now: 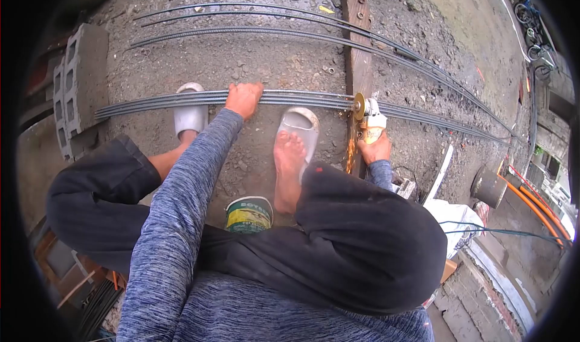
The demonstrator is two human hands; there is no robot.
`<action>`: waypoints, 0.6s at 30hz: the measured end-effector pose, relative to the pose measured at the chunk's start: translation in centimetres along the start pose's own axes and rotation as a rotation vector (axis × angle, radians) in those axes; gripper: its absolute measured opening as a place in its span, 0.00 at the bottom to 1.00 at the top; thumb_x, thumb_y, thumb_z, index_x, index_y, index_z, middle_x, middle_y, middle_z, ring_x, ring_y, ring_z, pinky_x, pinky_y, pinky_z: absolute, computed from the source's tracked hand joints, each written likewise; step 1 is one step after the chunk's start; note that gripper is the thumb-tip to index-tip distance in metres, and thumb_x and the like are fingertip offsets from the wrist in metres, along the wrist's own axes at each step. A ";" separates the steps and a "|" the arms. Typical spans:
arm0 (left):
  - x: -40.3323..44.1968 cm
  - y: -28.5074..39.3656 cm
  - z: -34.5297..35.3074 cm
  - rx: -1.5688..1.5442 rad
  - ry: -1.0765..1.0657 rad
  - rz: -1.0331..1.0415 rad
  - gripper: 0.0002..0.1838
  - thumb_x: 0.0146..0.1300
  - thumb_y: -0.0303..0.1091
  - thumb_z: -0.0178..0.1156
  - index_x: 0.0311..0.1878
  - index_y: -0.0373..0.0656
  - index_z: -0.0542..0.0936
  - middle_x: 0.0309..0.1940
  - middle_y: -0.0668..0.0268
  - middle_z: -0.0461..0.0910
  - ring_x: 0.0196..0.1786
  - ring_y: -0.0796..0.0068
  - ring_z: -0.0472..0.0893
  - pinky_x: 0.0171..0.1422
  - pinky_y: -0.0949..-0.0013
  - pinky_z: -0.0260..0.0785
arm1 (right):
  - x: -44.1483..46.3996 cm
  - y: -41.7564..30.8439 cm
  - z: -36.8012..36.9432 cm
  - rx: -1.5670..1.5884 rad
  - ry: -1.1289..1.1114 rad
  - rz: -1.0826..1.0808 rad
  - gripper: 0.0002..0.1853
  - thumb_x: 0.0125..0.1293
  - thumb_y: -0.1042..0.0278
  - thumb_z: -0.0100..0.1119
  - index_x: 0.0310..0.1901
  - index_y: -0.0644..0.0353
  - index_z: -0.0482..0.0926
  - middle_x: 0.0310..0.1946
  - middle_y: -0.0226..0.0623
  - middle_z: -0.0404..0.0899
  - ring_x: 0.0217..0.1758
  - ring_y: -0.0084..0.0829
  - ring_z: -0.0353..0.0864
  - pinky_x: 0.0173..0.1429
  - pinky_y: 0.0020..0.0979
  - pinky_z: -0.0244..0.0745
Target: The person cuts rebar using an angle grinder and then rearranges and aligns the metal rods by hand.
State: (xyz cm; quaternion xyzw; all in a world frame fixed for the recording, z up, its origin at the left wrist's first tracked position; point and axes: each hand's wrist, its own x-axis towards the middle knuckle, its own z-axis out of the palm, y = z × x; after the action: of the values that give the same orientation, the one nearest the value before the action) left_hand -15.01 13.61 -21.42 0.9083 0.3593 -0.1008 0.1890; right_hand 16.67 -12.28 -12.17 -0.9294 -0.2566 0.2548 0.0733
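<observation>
Wet brown gravelly ground under everything. Bundle of long grey steel bars runs under your left hand, which is closed around it. More loose grey steel bars lie beyond that hand. Long brown wooden beam crosses under the bundle, right of your left hand. Green-and-yellow bucket sits nearer you than either hand. Your right hand grips a white-and-orange angle grinder; its round gold disc, just ahead of that hand, meets the bundle. Orange sparks fly beside your right hand.
</observation>
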 end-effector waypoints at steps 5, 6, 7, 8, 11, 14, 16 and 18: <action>0.2 0.0 0.0 -0.029 -0.011 0.001 0.12 0.61 0.29 0.58 0.48 0.46 0.75 0.38 0.56 0.85 0.45 0.51 0.85 0.53 0.39 0.70 | -1.3 1.1 0.1 -0.024 -0.020 0.035 0.35 0.45 0.57 0.71 0.55 0.69 0.75 0.45 0.60 0.84 0.50 0.56 0.85 0.56 0.47 0.80; 0.2 0.0 0.0 -0.026 -0.009 0.003 0.11 0.61 0.29 0.58 0.47 0.46 0.75 0.38 0.56 0.85 0.46 0.51 0.85 0.53 0.40 0.70 | -1.7 0.8 0.0 -0.018 -0.014 0.041 0.35 0.45 0.57 0.71 0.55 0.69 0.75 0.45 0.60 0.84 0.50 0.56 0.85 0.56 0.47 0.80; 0.1 0.0 0.0 -0.025 -0.008 0.004 0.11 0.61 0.29 0.59 0.47 0.46 0.75 0.38 0.56 0.85 0.46 0.51 0.85 0.53 0.40 0.70 | -2.0 0.7 0.0 -0.014 -0.009 0.047 0.35 0.45 0.57 0.71 0.55 0.68 0.75 0.45 0.60 0.85 0.50 0.56 0.85 0.56 0.47 0.80; 0.1 0.0 0.0 -0.024 -0.015 0.004 0.11 0.61 0.29 0.59 0.47 0.46 0.75 0.38 0.56 0.85 0.45 0.51 0.85 0.53 0.40 0.70 | -2.1 0.8 0.1 -0.030 -0.004 0.050 0.35 0.45 0.57 0.71 0.55 0.68 0.75 0.45 0.60 0.85 0.50 0.56 0.85 0.56 0.47 0.80; 0.1 -0.1 0.1 -0.021 -0.017 0.004 0.12 0.60 0.29 0.59 0.47 0.46 0.75 0.38 0.56 0.85 0.45 0.51 0.85 0.53 0.40 0.70 | -2.0 0.9 0.4 -0.047 -0.008 0.063 0.36 0.45 0.56 0.71 0.55 0.68 0.75 0.45 0.59 0.85 0.50 0.56 0.85 0.56 0.47 0.80; 0.2 -0.2 0.5 -0.014 0.006 0.016 0.12 0.60 0.29 0.59 0.47 0.46 0.74 0.38 0.57 0.85 0.45 0.51 0.85 0.53 0.40 0.70 | -1.7 0.3 0.0 -0.024 -0.026 0.086 0.37 0.45 0.55 0.71 0.56 0.68 0.74 0.45 0.59 0.85 0.50 0.56 0.85 0.56 0.48 0.79; 0.3 -0.4 0.8 0.007 0.003 0.016 0.13 0.59 0.29 0.60 0.48 0.46 0.74 0.38 0.57 0.85 0.45 0.51 0.85 0.52 0.41 0.70 | -1.3 0.8 0.5 -0.034 -0.022 0.093 0.37 0.45 0.55 0.71 0.57 0.68 0.74 0.45 0.59 0.85 0.50 0.56 0.85 0.57 0.47 0.79; 0.2 -0.5 0.8 0.008 0.019 0.019 0.13 0.59 0.29 0.60 0.48 0.45 0.74 0.38 0.57 0.85 0.44 0.51 0.85 0.52 0.41 0.70 | -1.1 1.0 0.8 -0.032 -0.006 0.072 0.37 0.45 0.54 0.71 0.56 0.67 0.74 0.44 0.58 0.85 0.50 0.55 0.85 0.57 0.47 0.79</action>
State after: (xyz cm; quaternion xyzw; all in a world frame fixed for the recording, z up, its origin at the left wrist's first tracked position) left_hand -15.21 13.73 -22.33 0.9134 0.3520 -0.0918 0.1829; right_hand 15.93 -13.73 -12.65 -0.9384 -0.2272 0.2557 0.0482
